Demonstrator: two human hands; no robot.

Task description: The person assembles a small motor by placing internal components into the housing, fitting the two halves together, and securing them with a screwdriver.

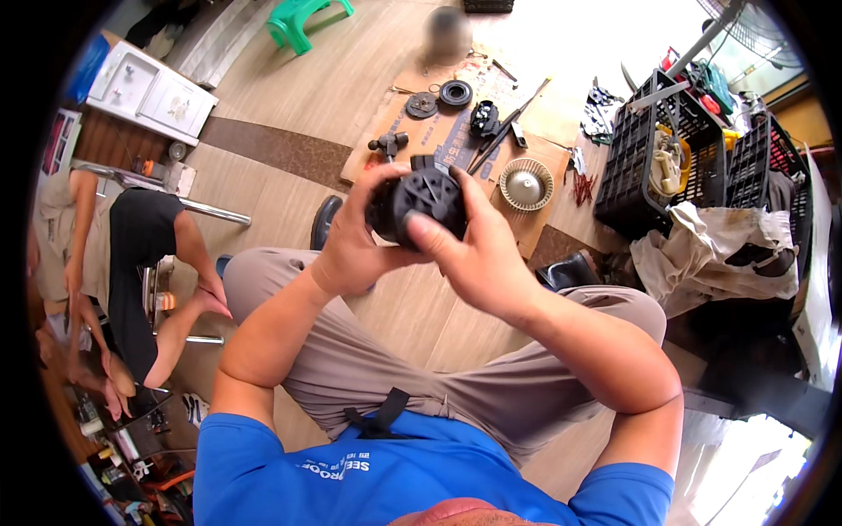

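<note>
I have both hands up in front of me, above my knees, wrapped around a round black plastic housing with ribs on its face. My left hand cups it from the left side, fingers curled over the top edge, so that grip is clamped on the housing. My right hand closes on it from the right, with the thumb pressed across the front face and the fingers behind; that grip is clamped on the housing too. The housing sits between the two palms, held in the air, well above the floor.

Beyond my hands a flattened sheet of cardboard lies on the wooden floor. On it I see a pale round fan wheel near its right edge, a small black part towards the middle, a black ring and a grey disc side by side near its far edge, and a small dark fitting at its left edge. A few long thin tools lie slanted across the middle of the sheet.

To the right of the cardboard stand two black plastic crates, with crumpled pale cloth lying in front of them. A green stool stands at the far side of the floor. At my left another person sits close to the floor.
</note>
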